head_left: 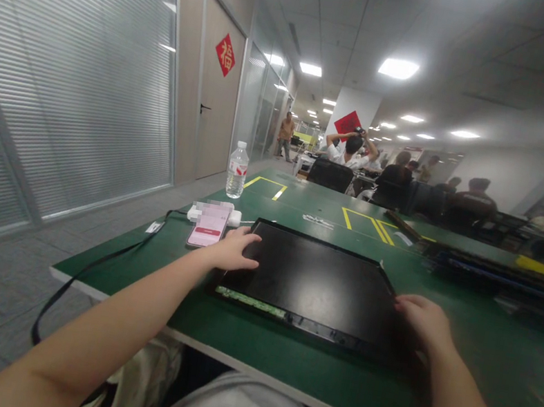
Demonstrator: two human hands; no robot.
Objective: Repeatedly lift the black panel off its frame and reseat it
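Observation:
A flat black display panel (pixel 316 278) lies in front of me on the green table. Along its near edge runs a green circuit board strip (pixel 249 301). My left hand (pixel 237 251) grips the panel's left edge, thumb and index finger apart over its top face; the other fingers are partly hidden. At the opposite side, my right hand (pixel 423 318) pinches the right edge between thumb and fingers. The underside of the panel is out of sight.
Left of the panel are a phone (pixel 209 226), a white power strip (pixel 235 217) with a black cable (pixel 105 255), and a water bottle (pixel 237 171). Dark stacked panels (pixel 482 265) lie at the right. Yellow tape marks the green table (pixel 144 272). Several people sit beyond.

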